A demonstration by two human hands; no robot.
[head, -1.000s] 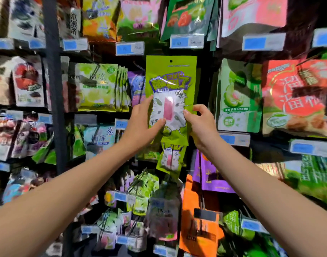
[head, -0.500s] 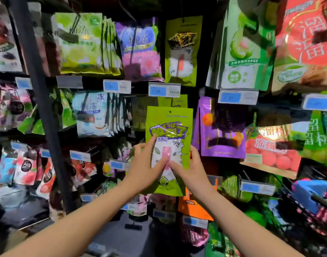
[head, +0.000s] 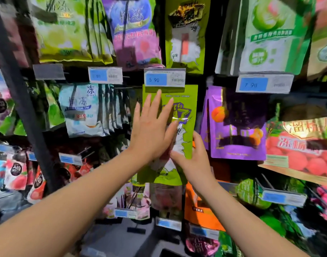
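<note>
Mid-frame, my flat left hand (head: 151, 132) pressed the green pouch (head: 186, 98), my right hand (head: 195, 160) pinched its edge; hanging looked nearly done.

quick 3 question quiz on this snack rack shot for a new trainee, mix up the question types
1. True or false: the left hand lies flat, fingers straight, on the lime-green snack pouch.
2. Which number shows on the price tag right above that pouch? A) 5 90 B) 7 90 C) 2 50
3. Fill in: the neighbouring pouch hanging to its right is mainly ____ in colour.
Key: 1 true; 2 A; 3 purple.
</note>
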